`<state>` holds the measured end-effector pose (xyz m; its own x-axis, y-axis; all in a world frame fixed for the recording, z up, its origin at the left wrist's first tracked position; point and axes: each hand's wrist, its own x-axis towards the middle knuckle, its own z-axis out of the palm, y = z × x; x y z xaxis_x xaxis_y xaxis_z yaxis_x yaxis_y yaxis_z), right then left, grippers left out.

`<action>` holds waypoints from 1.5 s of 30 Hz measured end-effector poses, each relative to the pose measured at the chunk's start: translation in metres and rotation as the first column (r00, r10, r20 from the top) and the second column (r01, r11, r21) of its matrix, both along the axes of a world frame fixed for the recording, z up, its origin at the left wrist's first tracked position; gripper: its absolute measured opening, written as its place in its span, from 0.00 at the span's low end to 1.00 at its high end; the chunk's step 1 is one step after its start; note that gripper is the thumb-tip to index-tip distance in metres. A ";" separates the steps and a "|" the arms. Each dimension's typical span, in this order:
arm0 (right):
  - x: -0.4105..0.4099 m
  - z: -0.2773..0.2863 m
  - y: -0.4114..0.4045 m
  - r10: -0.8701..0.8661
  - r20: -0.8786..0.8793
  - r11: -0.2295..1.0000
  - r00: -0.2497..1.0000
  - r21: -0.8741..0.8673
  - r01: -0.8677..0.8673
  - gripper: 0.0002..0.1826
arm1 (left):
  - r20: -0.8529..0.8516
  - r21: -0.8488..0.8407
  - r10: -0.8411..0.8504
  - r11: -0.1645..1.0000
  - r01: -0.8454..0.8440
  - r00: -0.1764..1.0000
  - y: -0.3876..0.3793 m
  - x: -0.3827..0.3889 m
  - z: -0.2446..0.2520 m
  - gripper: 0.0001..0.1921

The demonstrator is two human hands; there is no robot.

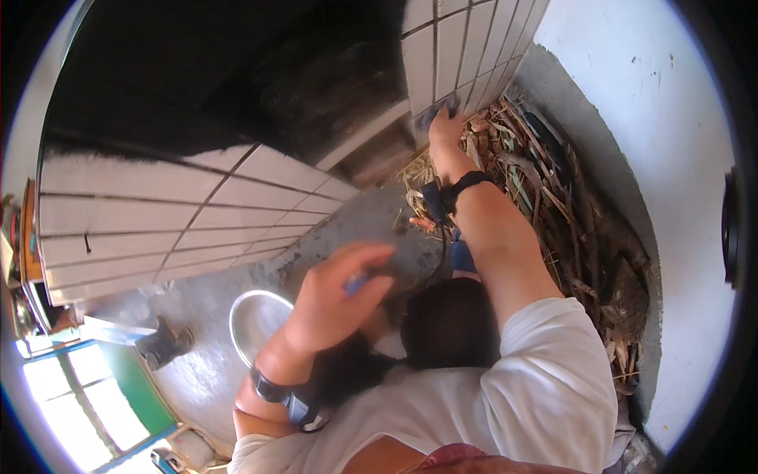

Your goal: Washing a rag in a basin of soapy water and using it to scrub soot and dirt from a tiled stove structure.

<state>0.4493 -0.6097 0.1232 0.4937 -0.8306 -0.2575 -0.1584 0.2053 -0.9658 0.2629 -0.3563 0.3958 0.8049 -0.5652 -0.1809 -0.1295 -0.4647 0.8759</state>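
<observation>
My right hand (445, 125) reaches forward to the foot of the white tiled wall (468, 53), beside a heap of sticks and corn cobs. It grips a dark, blurred thing, perhaps a cloth, against the tiles. My left hand (343, 290) is raised above the grey floor, blurred, with thumb and fingers curved around a small blue thing (357, 284) that I cannot make out. Beyond it stands the tiled stove side (195, 207), with a soot-black area (237, 77) above.
Firewood (568, 207) lines the white wall (681, 178) on the right. A round metal basin (234, 332) sits on the floor at the left, near a dark boot-like object (166, 343). A green-framed window (77, 403) shows at lower left.
</observation>
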 end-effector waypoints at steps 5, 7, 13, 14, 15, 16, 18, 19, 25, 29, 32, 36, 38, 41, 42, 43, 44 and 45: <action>0.003 0.016 0.019 -0.084 0.177 0.953 0.981 0.301 0.027 0.21 | -0.089 0.043 0.020 0.999 -0.016 0.996 0.000 0.011 -0.003 0.18; -0.007 0.077 0.025 -0.052 0.403 0.995 0.914 0.103 0.011 0.22 | -0.029 0.038 0.008 0.999 -0.007 1.000 0.000 0.015 -0.005 0.18; -0.011 0.163 0.014 0.288 0.570 0.720 0.769 -0.659 0.218 0.19 | -0.115 0.041 0.051 0.998 -0.046 0.992 -0.007 0.017 -0.008 0.18; -0.011 0.140 0.012 0.311 0.580 0.728 0.753 -0.654 0.203 0.19 | -0.102 0.030 0.027 0.999 -0.024 0.994 -0.008 0.018 -0.010 0.18; -0.021 0.127 0.018 0.316 0.513 0.734 0.798 -0.665 0.137 0.19 | -0.091 0.022 0.013 1.000 -0.011 0.996 -0.006 0.018 -0.012 0.18; -0.027 0.102 0.016 0.328 0.455 0.728 0.828 -0.680 0.086 0.20 | -0.085 0.022 0.018 1.000 -0.016 0.996 -0.009 0.015 -0.010 0.18; -0.027 0.041 0.005 0.314 0.462 0.829 0.829 -0.560 -0.002 0.20 | -0.104 0.043 0.034 0.999 -0.030 0.994 -0.015 0.013 -0.013 0.18; -0.032 0.032 -0.001 0.354 0.306 0.766 0.884 -0.637 -0.086 0.19 | -0.107 0.048 0.034 0.998 -0.029 0.994 -0.018 0.012 -0.011 0.18; -0.015 0.120 -0.007 0.307 0.406 0.676 0.861 -0.730 0.103 0.21 | -0.025 0.018 -0.030 0.999 0.030 0.999 -0.022 0.007 -0.011 0.18; 0.006 0.185 -0.017 0.261 0.620 0.546 0.740 -0.727 0.416 0.21 | -0.117 0.095 0.031 0.995 -0.020 0.993 -0.027 0.012 -0.006 0.18; 0.003 0.114 -0.004 0.211 0.480 0.587 0.851 -0.759 0.283 0.26 | -0.040 0.075 0.025 0.997 -0.022 0.999 -0.024 0.013 -0.010 0.18; -0.013 0.005 -0.003 0.108 0.178 0.887 0.978 -0.461 -0.014 0.30 | -0.208 0.093 0.045 0.995 -0.026 0.977 -0.029 0.012 -0.011 0.21; -0.002 -0.013 -0.019 0.100 0.154 0.971 0.983 -0.231 -0.062 0.27 | -0.152 0.098 -0.029 0.994 0.044 0.988 -0.035 0.016 -0.009 0.21; 0.006 0.086 -0.002 0.072 0.332 0.912 0.940 -0.404 0.073 0.26 | -0.102 0.121 -0.050 0.991 0.062 0.993 -0.030 0.014 -0.009 0.21; 0.000 0.130 0.003 0.067 0.398 0.751 0.915 -0.623 0.216 0.26 | -0.108 0.128 -0.047 0.990 0.061 0.993 -0.030 0.014 -0.010 0.21; -0.001 0.164 0.002 0.120 0.496 0.713 0.860 -0.646 0.273 0.26 | -0.118 0.127 -0.052 0.990 0.066 0.992 -0.032 0.015 -0.011 0.21; -0.001 0.180 -0.001 0.179 0.583 0.672 0.792 -0.661 0.335 0.26 | -0.126 0.120 -0.051 0.991 0.066 0.991 -0.035 0.016 -0.013 0.21; 0.000 0.179 -0.005 0.175 0.585 0.670 0.792 -0.660 0.339 0.26 | -0.122 0.117 -0.046 0.991 0.060 0.991 -0.037 0.018 -0.011 0.21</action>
<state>0.4495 -0.6147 0.3026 0.2400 -0.6559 0.7157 0.4347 -0.5866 -0.6833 0.2812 -0.3930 0.3844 0.7429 -0.5749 -0.3429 -0.0547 -0.5627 0.8249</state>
